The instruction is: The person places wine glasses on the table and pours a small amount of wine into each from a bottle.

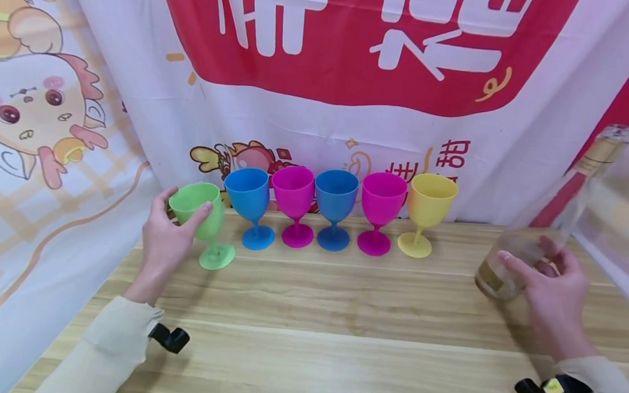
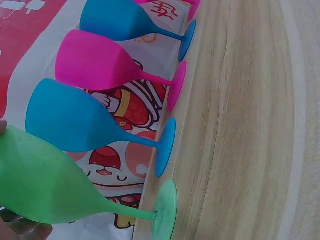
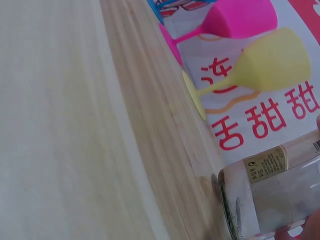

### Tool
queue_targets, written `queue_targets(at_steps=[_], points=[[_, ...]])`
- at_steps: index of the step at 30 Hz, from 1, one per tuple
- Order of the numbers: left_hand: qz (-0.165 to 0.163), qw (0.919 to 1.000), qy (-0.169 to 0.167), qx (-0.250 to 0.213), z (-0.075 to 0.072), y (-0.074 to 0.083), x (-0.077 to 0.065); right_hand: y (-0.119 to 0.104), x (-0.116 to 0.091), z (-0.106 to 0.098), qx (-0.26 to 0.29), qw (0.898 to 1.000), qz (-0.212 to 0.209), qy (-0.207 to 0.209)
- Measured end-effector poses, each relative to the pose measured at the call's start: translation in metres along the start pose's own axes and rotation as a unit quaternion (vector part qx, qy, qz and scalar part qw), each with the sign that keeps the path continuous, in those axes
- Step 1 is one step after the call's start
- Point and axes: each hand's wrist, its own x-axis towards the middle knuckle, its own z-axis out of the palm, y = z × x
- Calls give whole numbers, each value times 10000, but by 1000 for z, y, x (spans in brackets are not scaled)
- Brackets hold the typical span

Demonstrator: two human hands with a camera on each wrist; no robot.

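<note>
At the left end of a row of plastic goblets, my left hand (image 1: 169,229) grips the bowl of a light green goblet (image 1: 214,217), thumb on the near side and fingers behind. The green foot (image 2: 165,212) is at the tabletop in the left wrist view. Far to the right, my right hand (image 1: 557,289) holds a clear glass bottle (image 1: 516,251) low on its body. A small gold label (image 3: 266,163) shows near the bottle's base, and its neck leans to the right in the head view. The bottle looks blurred there.
Between the hands stand a blue goblet (image 1: 247,189), a magenta one (image 1: 293,192), another blue one (image 1: 336,192), another magenta one (image 1: 383,198) and a yellow one (image 1: 431,197), all upright. A printed cloth (image 1: 308,118) hangs behind the wooden table (image 1: 304,364).
</note>
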Motion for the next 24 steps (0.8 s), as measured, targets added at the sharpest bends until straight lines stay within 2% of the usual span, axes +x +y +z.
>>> queue_targets(at_steps=[5,11,15,18,24], points=[[10,10000,-48,71,1,-1,8,-2,7,1,-323,9991,177,201],[23,9999,-118,112,3,-1,17,-2,16,7,-967,9937,301,488],[-4,9999,-121,119,3,-2,23,1,23,13,-1583,9846,333,671],[-7,9999,-124,102,4,-3,26,3,26,19,-2139,9732,370,759],[-15,9999,-67,74,5,-5,33,7,33,29,-2598,9614,371,830]])
